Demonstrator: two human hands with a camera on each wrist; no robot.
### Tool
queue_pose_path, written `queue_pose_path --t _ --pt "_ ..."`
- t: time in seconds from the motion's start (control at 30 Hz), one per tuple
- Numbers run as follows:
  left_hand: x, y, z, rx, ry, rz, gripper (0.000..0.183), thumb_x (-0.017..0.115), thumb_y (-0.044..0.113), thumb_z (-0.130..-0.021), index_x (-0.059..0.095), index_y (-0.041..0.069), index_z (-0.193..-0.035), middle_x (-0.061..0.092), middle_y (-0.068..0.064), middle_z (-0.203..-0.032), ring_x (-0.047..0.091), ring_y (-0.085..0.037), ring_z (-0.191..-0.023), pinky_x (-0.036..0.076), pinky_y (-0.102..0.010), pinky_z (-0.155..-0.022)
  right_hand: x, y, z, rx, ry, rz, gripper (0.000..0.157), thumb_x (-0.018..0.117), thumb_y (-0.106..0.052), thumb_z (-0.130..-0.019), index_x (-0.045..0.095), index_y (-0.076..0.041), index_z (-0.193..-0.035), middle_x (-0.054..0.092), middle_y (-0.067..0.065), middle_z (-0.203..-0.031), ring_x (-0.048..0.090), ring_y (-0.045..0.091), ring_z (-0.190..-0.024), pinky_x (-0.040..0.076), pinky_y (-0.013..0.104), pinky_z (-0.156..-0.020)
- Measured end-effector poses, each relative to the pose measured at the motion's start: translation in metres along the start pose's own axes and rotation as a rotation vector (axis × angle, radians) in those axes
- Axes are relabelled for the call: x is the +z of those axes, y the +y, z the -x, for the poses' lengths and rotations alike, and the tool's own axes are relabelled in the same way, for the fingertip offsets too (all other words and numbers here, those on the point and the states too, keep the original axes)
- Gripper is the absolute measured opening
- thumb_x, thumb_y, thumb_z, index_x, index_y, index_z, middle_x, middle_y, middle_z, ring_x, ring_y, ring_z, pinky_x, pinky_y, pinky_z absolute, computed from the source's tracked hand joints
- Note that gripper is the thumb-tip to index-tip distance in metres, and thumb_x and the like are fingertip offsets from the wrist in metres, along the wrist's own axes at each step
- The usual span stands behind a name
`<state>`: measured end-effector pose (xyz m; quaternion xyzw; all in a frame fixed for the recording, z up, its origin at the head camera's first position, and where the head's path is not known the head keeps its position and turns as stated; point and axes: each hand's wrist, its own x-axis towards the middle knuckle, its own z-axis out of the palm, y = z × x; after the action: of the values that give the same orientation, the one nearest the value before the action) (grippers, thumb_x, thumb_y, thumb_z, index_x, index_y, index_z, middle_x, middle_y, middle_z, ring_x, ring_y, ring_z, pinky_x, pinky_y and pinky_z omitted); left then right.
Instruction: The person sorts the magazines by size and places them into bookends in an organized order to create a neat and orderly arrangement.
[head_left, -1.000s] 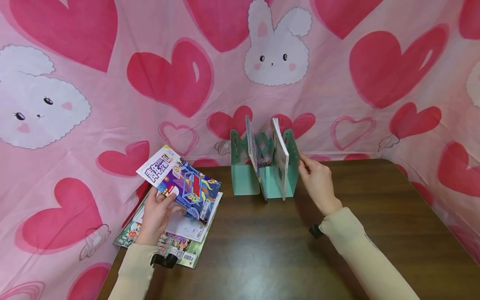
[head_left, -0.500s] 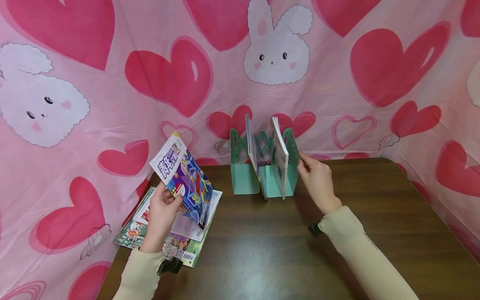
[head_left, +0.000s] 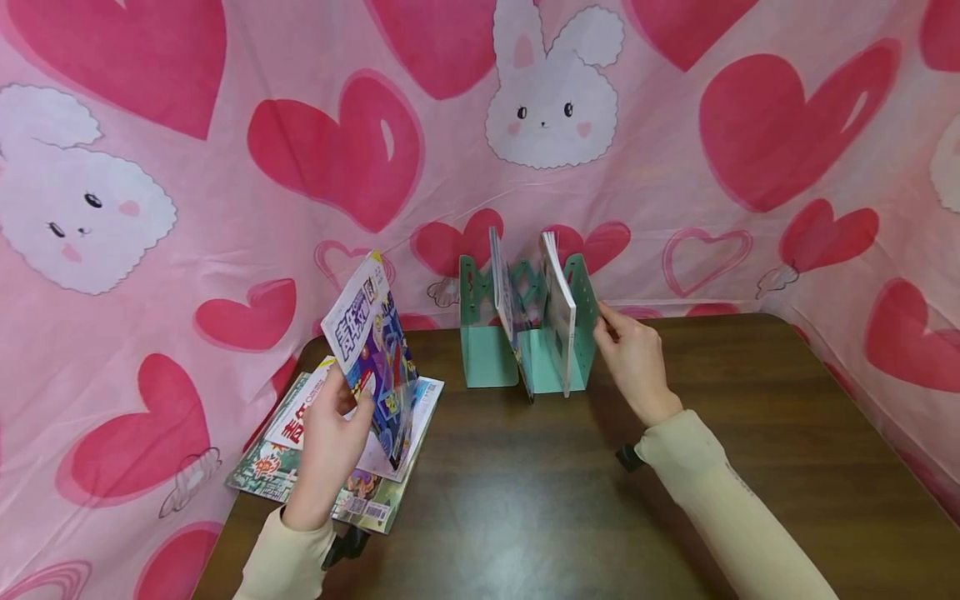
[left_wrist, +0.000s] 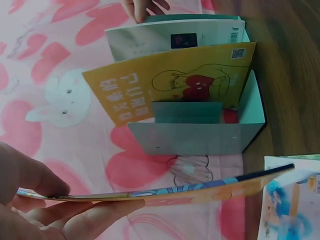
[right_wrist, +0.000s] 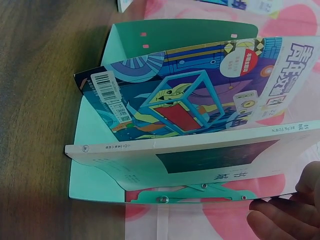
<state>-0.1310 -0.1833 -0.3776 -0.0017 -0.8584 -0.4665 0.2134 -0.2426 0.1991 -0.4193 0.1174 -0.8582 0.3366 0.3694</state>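
Observation:
My left hand (head_left: 330,446) pinches a blue-and-purple magazine (head_left: 384,358) by its left edge. It is raised nearly on edge above a pile of magazines (head_left: 277,467). In the left wrist view the held magazine (left_wrist: 200,191) appears edge-on between thumb and fingers. A mint-green expandable book rack (head_left: 491,358) stands at the table's back. My right hand (head_left: 637,362) pinches the outer edge of its right end panel (head_left: 583,292). Inside the rack, a thin blue magazine (right_wrist: 175,95) with a yellow back cover (left_wrist: 175,80) leans over; a white book (right_wrist: 200,155) stands near the right panel.
The pile lies at the left on the dark wooden table (head_left: 525,500), with a green-edged magazine lowest. Pink cloth (head_left: 450,167) printed with hearts and rabbits hangs close behind the rack and along both sides.
My left hand has lifted the magazine and turned it from nearly flat to almost upright, shifting it slightly right. The right hand keeps its hold on the rack panel.

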Motion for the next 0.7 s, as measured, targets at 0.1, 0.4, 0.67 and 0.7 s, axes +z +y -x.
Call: queue_pose_path --t 0.1,0.4,0.67,0.7 --pt "-0.001 0.003 0.003 0.015 0.006 -0.029 0.051 0.057 -0.002 -0.097 0.057 0.009 -0.147 0.07 -0.022 -0.129 0.073 -0.037 -0.091 0.063 -0.053 -0.078 0.0 -0.001 0.0 -0.005 -0.001 -0.001 0.028 0.066 -0.003 -0.096 0.074 0.004 -0.122 0.077 0.021 -0.092 0.057 0.028 -0.059 0.042 0.038 -0.051" --pt "-0.004 0.009 0.003 0.036 -0.018 -0.071 0.057 0.056 -0.005 -0.097 0.051 0.009 -0.152 0.065 -0.025 -0.135 0.074 -0.045 -0.099 0.058 -0.062 -0.081 0.0 -0.001 0.0 -0.005 0.008 0.015 0.028 0.067 -0.002 -0.096 0.074 0.004 -0.122 0.077 0.022 -0.094 0.057 0.029 -0.059 0.043 0.039 -0.051" --pt "-0.007 -0.003 -0.004 0.039 -0.063 -0.161 0.07 0.058 -0.004 -0.098 0.035 0.013 -0.162 0.054 -0.026 -0.149 0.065 -0.051 -0.118 0.053 -0.063 -0.087 0.001 -0.001 0.001 0.0 0.006 0.008 0.029 0.066 -0.002 -0.097 0.074 0.004 -0.123 0.077 0.021 -0.094 0.061 0.031 -0.062 0.047 0.043 -0.053" --pt "-0.008 -0.005 -0.004 0.037 -0.052 -0.162 0.069 0.058 -0.005 -0.098 0.037 0.012 -0.161 0.055 -0.026 -0.148 0.065 -0.051 -0.117 0.053 -0.063 -0.087 0.001 -0.001 0.001 0.001 0.002 0.008 0.029 0.066 -0.002 -0.097 0.074 0.004 -0.123 0.077 0.022 -0.094 0.062 0.031 -0.063 0.048 0.043 -0.054"
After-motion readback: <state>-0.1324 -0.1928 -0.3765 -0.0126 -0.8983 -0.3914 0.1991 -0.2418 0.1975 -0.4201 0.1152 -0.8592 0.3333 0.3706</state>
